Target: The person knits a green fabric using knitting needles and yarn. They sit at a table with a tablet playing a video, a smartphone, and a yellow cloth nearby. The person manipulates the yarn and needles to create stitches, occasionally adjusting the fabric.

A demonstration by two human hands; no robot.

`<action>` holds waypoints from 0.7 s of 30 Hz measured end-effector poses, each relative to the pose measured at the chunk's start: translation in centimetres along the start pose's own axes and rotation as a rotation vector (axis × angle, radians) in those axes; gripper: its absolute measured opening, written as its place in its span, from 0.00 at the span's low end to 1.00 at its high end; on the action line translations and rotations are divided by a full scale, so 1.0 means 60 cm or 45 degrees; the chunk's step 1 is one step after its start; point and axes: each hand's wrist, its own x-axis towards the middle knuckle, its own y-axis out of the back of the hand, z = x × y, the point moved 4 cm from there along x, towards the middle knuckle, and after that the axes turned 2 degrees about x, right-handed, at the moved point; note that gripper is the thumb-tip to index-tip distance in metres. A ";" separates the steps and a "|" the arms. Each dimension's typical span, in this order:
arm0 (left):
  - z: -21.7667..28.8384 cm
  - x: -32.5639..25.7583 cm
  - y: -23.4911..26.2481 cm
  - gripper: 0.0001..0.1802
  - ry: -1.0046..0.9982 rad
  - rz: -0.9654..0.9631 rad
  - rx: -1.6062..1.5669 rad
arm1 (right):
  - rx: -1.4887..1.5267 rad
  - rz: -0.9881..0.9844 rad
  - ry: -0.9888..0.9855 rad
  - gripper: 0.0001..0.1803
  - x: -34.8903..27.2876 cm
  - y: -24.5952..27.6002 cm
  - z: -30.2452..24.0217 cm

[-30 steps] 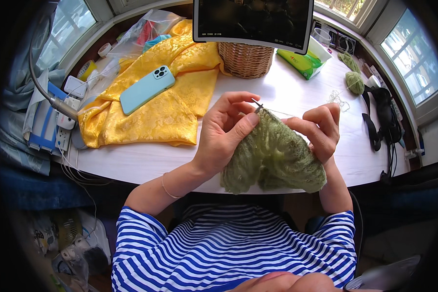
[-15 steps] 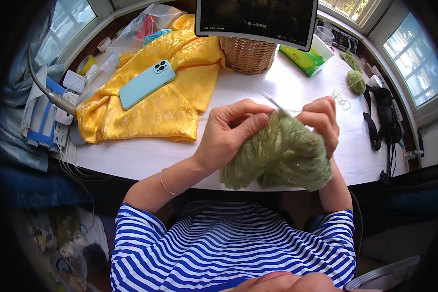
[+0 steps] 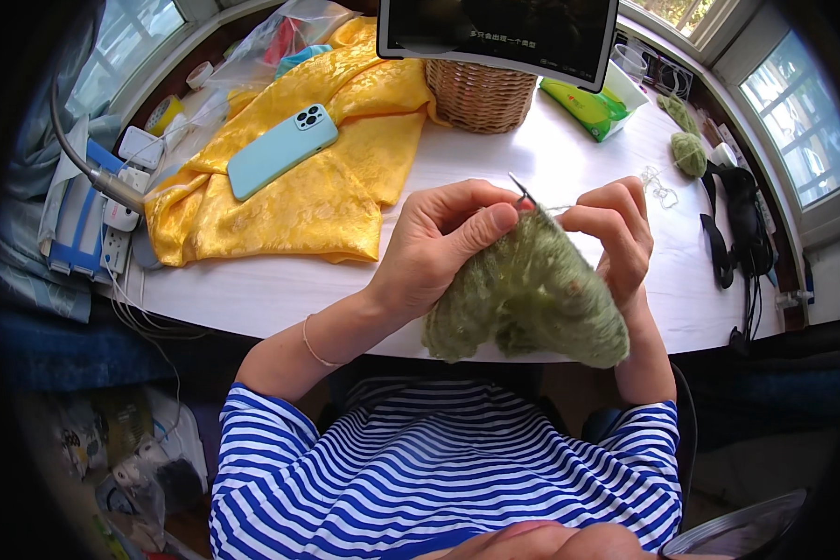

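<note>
A fuzzy green piece of knitting point(image 3: 532, 289) hangs between my hands above the table's near edge. My left hand point(image 3: 448, 238) pinches its top edge between thumb and fingers. The tip of a thin knitting needle point(image 3: 521, 189) sticks up there, beside the left thumb. My right hand point(image 3: 616, 233) is closed at the knitting's right side, its fingers curled; the piece hides some of them. A pale strand of yarn runs by the right forefinger. Farther back on the right lies a green yarn ball point(image 3: 688, 154), with loose yarn near it.
A light blue phone point(image 3: 283, 152) lies on yellow cloth point(image 3: 345, 201) at the left. A tablet point(image 3: 495, 37) stands in front of a wicker basket point(image 3: 481, 98). Right of it sits a green tissue pack point(image 3: 588, 107). Black straps point(image 3: 745, 224) lie at the right edge, power strips point(image 3: 117, 233) at the left.
The needle tip has tilted more upright and drawn closer to my left thumb. The knitting's right side hangs narrower, and my right fingers have shifted slightly. The tablet picture has changed.
</note>
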 end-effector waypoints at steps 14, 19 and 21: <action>-0.008 0.000 -0.015 0.09 0.155 -0.137 0.292 | 0.064 -0.025 0.010 0.40 0.008 0.008 0.000; 0.010 0.007 -0.008 0.10 0.041 -0.081 0.257 | -0.217 0.108 0.049 0.26 -0.004 0.026 -0.007; 0.011 0.009 -0.005 0.11 0.006 -0.056 0.263 | -0.212 0.130 0.011 0.19 -0.002 0.025 -0.010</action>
